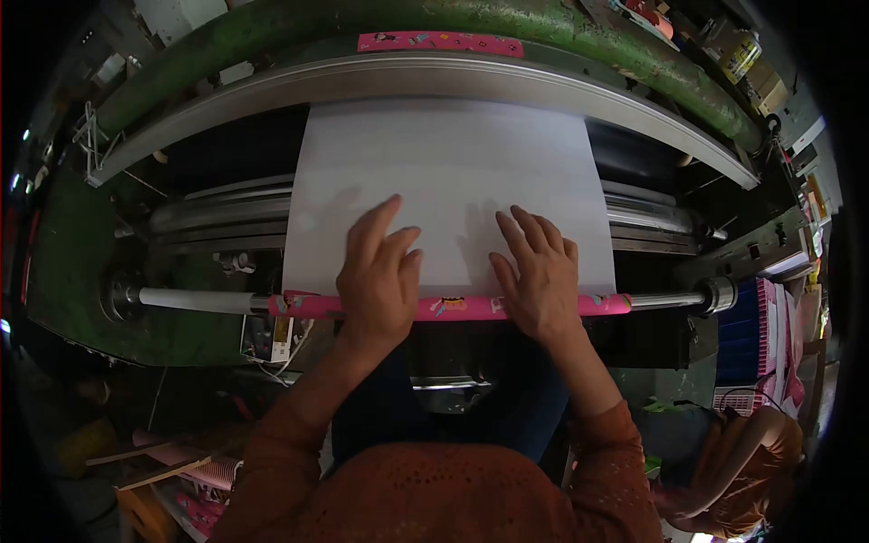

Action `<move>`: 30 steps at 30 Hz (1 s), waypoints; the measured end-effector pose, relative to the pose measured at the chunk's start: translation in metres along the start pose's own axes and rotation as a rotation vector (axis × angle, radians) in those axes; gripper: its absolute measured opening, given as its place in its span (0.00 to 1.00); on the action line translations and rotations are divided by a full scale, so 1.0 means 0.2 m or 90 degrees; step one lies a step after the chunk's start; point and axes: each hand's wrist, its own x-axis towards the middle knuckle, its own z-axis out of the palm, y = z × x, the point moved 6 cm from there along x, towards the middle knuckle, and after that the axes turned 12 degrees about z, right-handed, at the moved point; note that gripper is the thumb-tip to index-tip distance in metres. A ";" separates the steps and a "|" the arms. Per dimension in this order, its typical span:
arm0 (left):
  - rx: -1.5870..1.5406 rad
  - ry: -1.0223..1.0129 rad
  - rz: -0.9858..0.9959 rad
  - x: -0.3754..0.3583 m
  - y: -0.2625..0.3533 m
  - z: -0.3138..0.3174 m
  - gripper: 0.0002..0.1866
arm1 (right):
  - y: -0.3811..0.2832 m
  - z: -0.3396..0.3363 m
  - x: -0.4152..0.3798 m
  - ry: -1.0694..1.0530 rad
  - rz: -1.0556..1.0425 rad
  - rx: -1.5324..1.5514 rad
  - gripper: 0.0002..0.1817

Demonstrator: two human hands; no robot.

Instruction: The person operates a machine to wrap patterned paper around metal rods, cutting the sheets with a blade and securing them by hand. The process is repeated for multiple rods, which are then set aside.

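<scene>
A wide white sheet (453,163) comes from under a metal crossbar and runs down to a roll of pink printed material (453,308) wound on a metal shaft (665,300). Over the left part of the sheet is my left hand (378,267), fingers apart, its wrist in front of the pink roll. My right hand (543,267) hovers at the sheet's right part with fingers spread, its heel beside the roll. Both hands hold nothing, and their shadows fall on the white surface.
Behind the metal crossbar (272,90) lies a long green roller (453,18) with a pink printed strip (441,43) below it. Steel rollers (217,214) flank the sheet. Another person (733,462) is at the lower right, near blue and pink stacked material (756,335). Wooden slats (172,471) lie lower left.
</scene>
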 end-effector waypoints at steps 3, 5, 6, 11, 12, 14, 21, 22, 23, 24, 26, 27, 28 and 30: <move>0.101 0.079 0.100 -0.15 0.19 -0.08 0.19 | 0.03 0.05 0.08 0.031 -0.016 -0.024 0.26; 0.156 -0.092 0.069 -0.20 0.18 0.08 0.22 | 0.07 0.07 0.20 0.074 -0.014 -0.034 0.26; 0.217 -0.255 0.033 -0.20 0.14 0.16 0.25 | 0.07 0.04 0.24 0.120 -0.022 -0.041 0.27; 0.183 -0.127 0.065 0.06 0.05 0.14 0.24 | 0.03 -0.07 -0.27 0.087 0.009 -0.012 0.29; 0.163 -0.040 0.089 0.08 0.04 0.08 0.25 | 0.00 -0.05 -0.36 0.039 0.024 0.001 0.29; 0.173 -0.014 0.109 0.01 0.10 0.02 0.27 | 0.03 -0.02 -0.33 0.018 0.044 -0.028 0.30; 0.199 -0.237 0.112 -0.05 0.19 0.21 0.29 | 0.12 -0.06 0.11 0.194 0.039 -0.043 0.31; 0.205 -0.193 0.104 0.01 0.15 0.19 0.28 | 0.11 -0.08 0.05 0.202 0.041 -0.044 0.31; 0.210 -0.146 0.093 0.05 0.12 0.17 0.28 | 0.08 -0.08 -0.07 0.160 0.029 -0.003 0.32; 0.206 -0.140 0.097 0.05 0.11 0.14 0.28 | 0.06 -0.08 -0.20 0.114 0.017 0.035 0.32; 0.182 -0.012 0.172 -0.01 0.17 0.02 0.28 | -0.04 -0.06 -0.37 0.004 0.019 0.025 0.32; 0.143 -0.005 0.226 -0.10 0.23 0.01 0.26 | 0.02 0.01 -0.33 0.029 0.040 -0.001 0.29; 0.106 -0.002 0.282 -0.24 0.31 -0.01 0.24 | 0.03 0.01 -0.28 0.038 0.040 0.000 0.29; 0.027 -0.047 0.333 -0.48 0.39 0.04 0.18 | 0.02 -0.04 -0.09 0.090 0.020 -0.010 0.29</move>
